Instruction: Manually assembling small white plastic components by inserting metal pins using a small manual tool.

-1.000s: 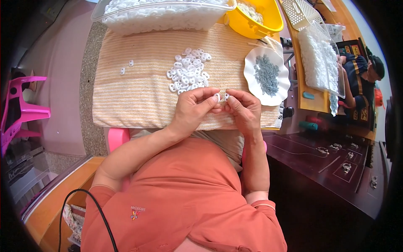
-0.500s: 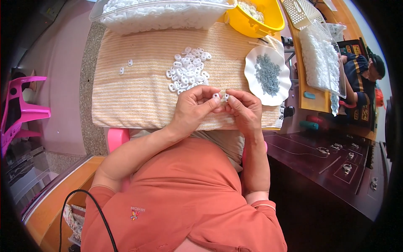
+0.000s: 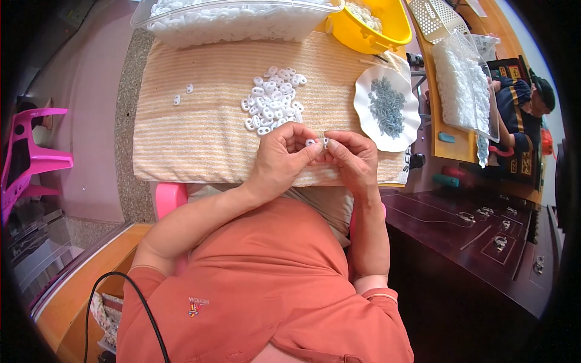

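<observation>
My left hand (image 3: 279, 156) is closed, pinching a small white two-hole oval piece (image 3: 310, 142) between thumb and fingers. Right beside it, my right hand (image 3: 356, 162) grips another small white piece (image 3: 325, 143), partly covered by the fingertips. Whether the two pieces touch or are joined cannot be made out. Just beyond my hands lies a heap of white two-hole pieces (image 3: 273, 103) on a striped towel (image 3: 206, 139). To the right, a white wavy-edged plate (image 3: 363, 103) holds many small grey-blue, see-through parts (image 3: 387, 107).
Two white pieces (image 3: 177, 100) lie apart at the towel's left. At the far edge stand a clear bin (image 3: 140, 23) full of white pieces and a yellow basin (image 3: 363, 43). On the right, a person (image 3: 514, 97) sits by a wooden table with a clear container (image 3: 460, 85).
Both hands stay almost in place. The left-held piece has tilted and dropped slightly toward me; the fingertips have shifted a little around the pieces.
</observation>
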The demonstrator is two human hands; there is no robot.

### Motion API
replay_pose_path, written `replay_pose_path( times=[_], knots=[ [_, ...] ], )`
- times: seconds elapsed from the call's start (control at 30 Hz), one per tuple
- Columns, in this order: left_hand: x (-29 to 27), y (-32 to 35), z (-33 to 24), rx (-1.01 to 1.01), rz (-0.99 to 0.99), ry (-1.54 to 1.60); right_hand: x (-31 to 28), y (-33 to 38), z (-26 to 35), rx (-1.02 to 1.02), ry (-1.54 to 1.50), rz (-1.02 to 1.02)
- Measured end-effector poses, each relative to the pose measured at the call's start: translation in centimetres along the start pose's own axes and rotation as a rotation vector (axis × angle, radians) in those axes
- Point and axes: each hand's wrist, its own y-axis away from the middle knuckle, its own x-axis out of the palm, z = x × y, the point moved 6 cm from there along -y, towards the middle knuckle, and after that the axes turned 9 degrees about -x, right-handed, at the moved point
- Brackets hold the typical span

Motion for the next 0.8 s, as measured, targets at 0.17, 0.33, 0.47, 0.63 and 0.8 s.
replay_pose_path(
  times=[0.17, 0.33, 0.47, 0.63, 0.8],
  knots=[
    [0.13, 0.07, -0.14, 0.032, 0.005, -0.023, -0.23, 0.0, 0.02, 0.001, 0.026, -0.007],
    [0.31, 0.18, -0.22, 0.052, 0.001, -0.015, -0.01, -0.02, 0.27, 0.008, 0.045, 0.018],
    [0.39, 0.29, -0.36, 0.061, -0.019, -0.033, -0.12, -0.02, 0.1, -0.002, 0.05, 0.027],
    [0.41, 0.44, -0.41, 0.086, -0.035, -0.068, 0.36, 0.07, 0.25, -0.019, 0.019, 0.051],
    [0.39, 0.37, -0.27, 0.084, -0.015, -0.021, 0.52, 0.11, 0.32, -0.04, 0.048, 0.062]
  ],
)
